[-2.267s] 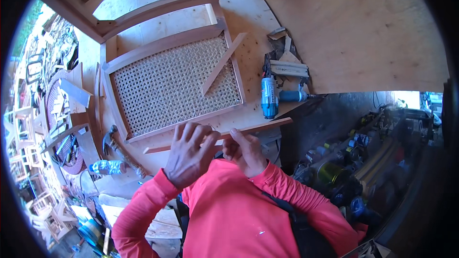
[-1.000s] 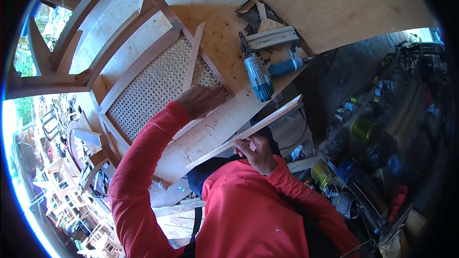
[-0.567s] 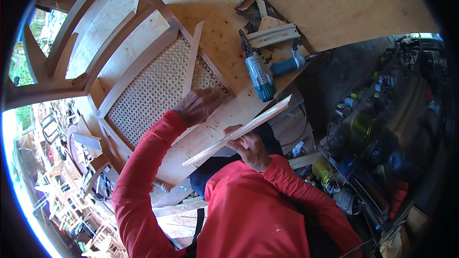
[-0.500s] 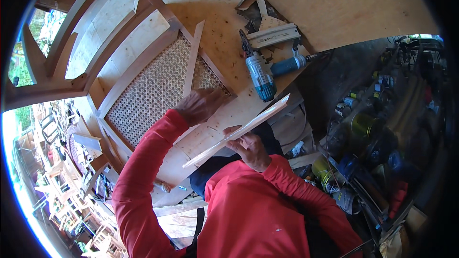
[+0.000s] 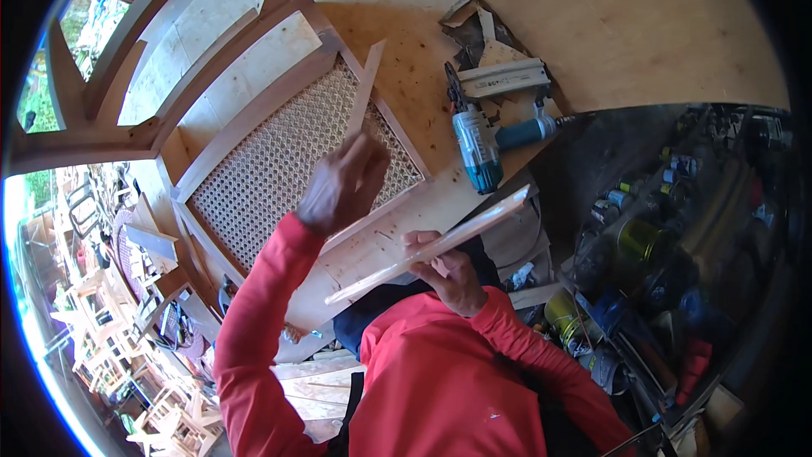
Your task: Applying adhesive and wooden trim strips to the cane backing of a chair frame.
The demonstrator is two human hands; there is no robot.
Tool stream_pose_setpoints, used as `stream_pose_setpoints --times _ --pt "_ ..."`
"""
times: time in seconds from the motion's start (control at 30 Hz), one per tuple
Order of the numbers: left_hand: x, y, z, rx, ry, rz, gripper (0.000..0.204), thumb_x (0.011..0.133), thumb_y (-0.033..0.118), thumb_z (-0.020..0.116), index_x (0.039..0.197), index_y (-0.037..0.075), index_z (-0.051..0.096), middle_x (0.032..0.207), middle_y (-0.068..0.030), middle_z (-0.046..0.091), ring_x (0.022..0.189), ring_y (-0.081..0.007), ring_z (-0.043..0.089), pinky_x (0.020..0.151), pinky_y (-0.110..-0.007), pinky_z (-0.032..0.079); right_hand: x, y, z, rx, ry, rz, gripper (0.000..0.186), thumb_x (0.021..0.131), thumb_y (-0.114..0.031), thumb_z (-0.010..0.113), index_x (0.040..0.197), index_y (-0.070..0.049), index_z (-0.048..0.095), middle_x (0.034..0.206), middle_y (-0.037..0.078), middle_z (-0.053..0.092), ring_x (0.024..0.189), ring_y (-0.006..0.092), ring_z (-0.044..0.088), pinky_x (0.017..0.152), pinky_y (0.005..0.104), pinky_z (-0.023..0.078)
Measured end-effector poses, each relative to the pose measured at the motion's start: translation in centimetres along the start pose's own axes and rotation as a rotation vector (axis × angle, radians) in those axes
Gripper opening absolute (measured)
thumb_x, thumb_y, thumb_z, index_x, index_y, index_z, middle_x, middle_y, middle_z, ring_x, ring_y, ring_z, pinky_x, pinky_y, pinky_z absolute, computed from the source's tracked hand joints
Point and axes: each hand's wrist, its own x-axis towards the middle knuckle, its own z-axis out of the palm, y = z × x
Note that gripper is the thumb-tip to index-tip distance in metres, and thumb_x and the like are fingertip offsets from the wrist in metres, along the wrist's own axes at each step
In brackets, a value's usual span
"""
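My right hand grips a long, thin, pale slat with a glossy face, held slantwise in front of my body. My left hand is raised over the woven cane panel, its fingers curled and slightly blurred. A flat wooden strip lies across the panel's far right part, and my left hand covers its near end. Whether those fingers hold the strip or something small is hidden. The panel sits in the wooden frame of a piece of furniture, probably a chair.
A teal and grey nail gun lies on the plywood worktop, right of the frame. Scrap pieces lie behind it. Cans and clutter fill the right side below. Wooden chair parts are piled at the lower left.
My left hand has lifted from the panel's near right edge and moved farther away, toward the strip, with its fingers curled. The right hand still holds the slat. The whole view has shifted slightly.
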Motion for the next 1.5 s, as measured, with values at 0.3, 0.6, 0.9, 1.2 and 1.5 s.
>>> stream_pose_setpoints --times 0.3,0.6,0.9,1.2,1.5 --pt "-11.9 0.1 -3.5 0.263 -0.509 -0.114 0.01 0.085 0.005 0.071 0.092 0.007 0.064 0.081 -0.0096 0.062 0.068 -0.028 0.065 0.056 -0.039 0.052 0.0 -1.6 -0.9 -0.138 -0.115 0.067 0.027 0.098 -0.001 0.067 0.125 0.002 0.062 0.145 0.016 0.052 0.132 0.0252 0.055 0.113 0.0373 0.042" --pt "-17.5 3.3 -8.2 -0.16 -0.272 -0.712 0.015 0.09 0.001 0.07 0.105 0.001 0.068 0.092 -0.0121 0.073 0.077 -0.0235 0.072 0.068 -0.035 0.056 2.2 -2.3 0.1 -0.116 -0.063 0.157 0.029 0.096 -0.005 0.071 0.125 -0.001 0.066 0.16 0.02 0.039 0.142 0.0302 0.047 0.112 0.0404 0.045" --pt "-32.8 3.4 -20.5 0.22 0.575 -1.166 0.017 0.107 0.019 0.057 0.109 0.002 0.057 0.086 -0.008 0.07 0.075 -0.0122 0.066 0.068 -0.028 0.051 3.0 -3.4 1.6 -0.037 0.003 0.213 0.042 0.099 -0.027 0.066 0.132 -0.001 0.067 0.165 0.026 0.036 0.148 0.0417 0.043 0.119 0.0525 0.038" --pt "-50.6 1.0 -21.7 0.551 0.801 -1.478 0.017 0.094 0.021 0.064 0.101 0.005 0.065 0.083 -0.0134 0.076 0.08 -0.0318 0.075 0.077 -0.043 0.057 4.2 -0.9 -0.8 0.137 -0.193 0.269 0.037 0.101 -0.025 0.068 0.134 -0.008 0.066 0.167 0.023 0.033 0.151 0.0384 0.039 0.126 0.0544 0.026" --pt "-55.3 -3.7 -23.5 0.684 0.922 -1.561 0.019 0.089 0.015 0.065 0.106 0.006 0.068 0.093 -0.0169 0.076 0.087 -0.0356 0.074 0.081 -0.045 0.057 4.4 -0.2 -1.6 0.119 -0.205 0.277 0.047 0.104 -0.027 0.065 0.144 -0.005 0.057 0.169 0.018 0.032 0.154 0.0354 0.035 0.123 0.0515 0.026"
